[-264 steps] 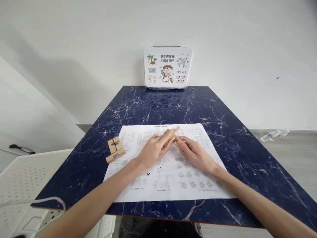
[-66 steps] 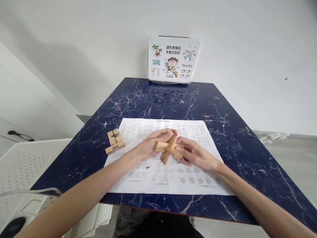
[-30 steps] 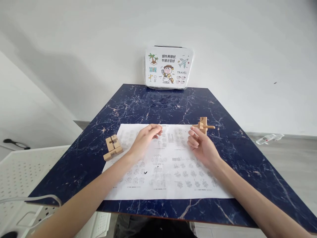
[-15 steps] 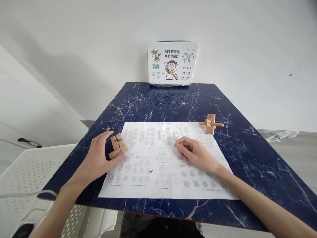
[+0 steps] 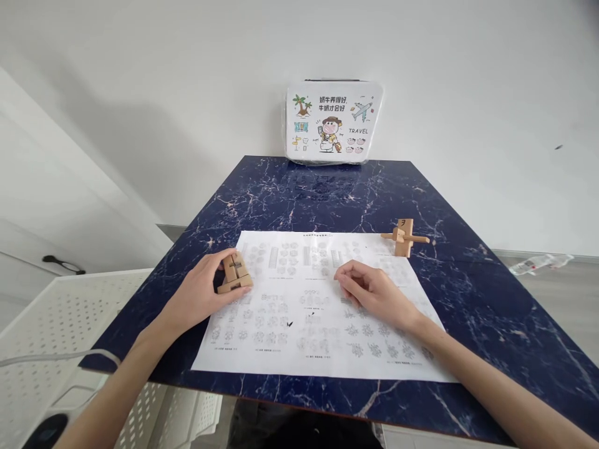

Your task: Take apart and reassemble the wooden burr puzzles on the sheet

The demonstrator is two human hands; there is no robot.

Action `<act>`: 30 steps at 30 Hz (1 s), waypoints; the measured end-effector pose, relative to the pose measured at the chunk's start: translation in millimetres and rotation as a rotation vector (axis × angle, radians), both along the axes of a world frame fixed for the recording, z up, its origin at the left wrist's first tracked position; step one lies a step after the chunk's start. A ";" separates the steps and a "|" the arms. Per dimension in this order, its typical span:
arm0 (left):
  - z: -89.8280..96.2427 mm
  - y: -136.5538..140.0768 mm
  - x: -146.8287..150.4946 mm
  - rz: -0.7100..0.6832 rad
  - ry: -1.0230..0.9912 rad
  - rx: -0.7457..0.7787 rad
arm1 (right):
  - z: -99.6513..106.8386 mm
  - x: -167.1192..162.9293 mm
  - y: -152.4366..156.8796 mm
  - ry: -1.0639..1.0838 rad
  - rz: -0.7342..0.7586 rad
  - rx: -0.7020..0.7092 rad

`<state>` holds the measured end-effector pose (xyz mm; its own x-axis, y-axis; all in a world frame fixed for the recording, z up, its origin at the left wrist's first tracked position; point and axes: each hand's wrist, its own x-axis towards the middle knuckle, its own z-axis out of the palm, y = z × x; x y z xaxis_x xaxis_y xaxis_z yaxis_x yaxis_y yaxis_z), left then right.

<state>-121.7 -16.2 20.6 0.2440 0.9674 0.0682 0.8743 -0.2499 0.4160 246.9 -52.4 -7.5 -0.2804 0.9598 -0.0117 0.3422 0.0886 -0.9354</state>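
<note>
At the left side of the printed sheet (image 5: pixel 322 368), my left hand (image 5: pixel 199 293) is closed around a small group of notched wooden puzzle pieces (image 5: pixel 236 269). Its fingers are at their far side and the thumb is along the near side. My right hand (image 5: pixel 367 287) rests on the right half of the sheet with its fingers loosely curled, and I see nothing in them. A wooden interlocking puzzle (image 5: pixel 403 237), with crossed bars and a black mark on its upright piece, stands at the sheet's far right corner.
The blue marbled table (image 5: pixel 322 212) carries the sheet, which shows rows of line diagrams. At its far edge a white printed case (image 5: pixel 334 121) in clear plastic stands by the wall. White perforated baskets (image 5: pixel 42 318) and a pale cable (image 5: pixel 60 357) are on the left.
My left hand has closed on the wooden puzzle pieces, which sit closer together and turned slightly. My right hand stays on the sheet. The whole view has shifted a little.
</note>
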 end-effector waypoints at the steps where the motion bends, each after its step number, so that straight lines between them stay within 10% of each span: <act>1: -0.4 -0.7 4.9 -0.016 -0.007 -0.001 | 0.2 -0.1 0.1 -0.001 0.002 0.001; 15: -14.6 6.1 144.0 -0.445 -0.235 -0.069 | -2.6 -0.6 -0.3 0.000 -0.021 0.074; 30: -13.5 26.7 107.6 -0.659 -0.213 0.023 | -7.3 4.0 -3.1 -0.286 0.182 0.450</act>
